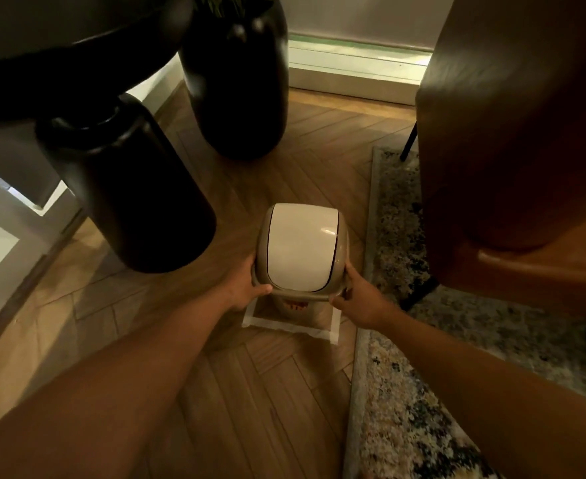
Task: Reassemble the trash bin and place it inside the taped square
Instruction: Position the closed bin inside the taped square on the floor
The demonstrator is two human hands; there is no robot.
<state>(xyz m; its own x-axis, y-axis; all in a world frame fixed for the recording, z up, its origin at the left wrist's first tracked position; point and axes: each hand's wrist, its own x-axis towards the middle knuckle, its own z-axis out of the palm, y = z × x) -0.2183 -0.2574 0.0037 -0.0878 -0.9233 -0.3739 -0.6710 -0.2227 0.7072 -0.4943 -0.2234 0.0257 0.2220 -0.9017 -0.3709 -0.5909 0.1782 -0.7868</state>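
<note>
A small trash bin (pixel 301 248) with a white swing lid in a beige rim stands upright on the wooden floor. Its base sits within a square of white tape (pixel 291 327), of which only the near edge and corners show. My left hand (pixel 250 286) grips the lid rim on the left side. My right hand (pixel 358 299) grips the rim on the right. A red mark shows on the bin's body below the rim. The far part of the tape is hidden by the bin.
Two tall black vases (pixel 129 188) (pixel 236 81) stand to the left and behind. A brown leather chair (pixel 512 133) looms at right over a patterned rug (pixel 405 392). A dark tabletop (pixel 60 39) overhangs at upper left.
</note>
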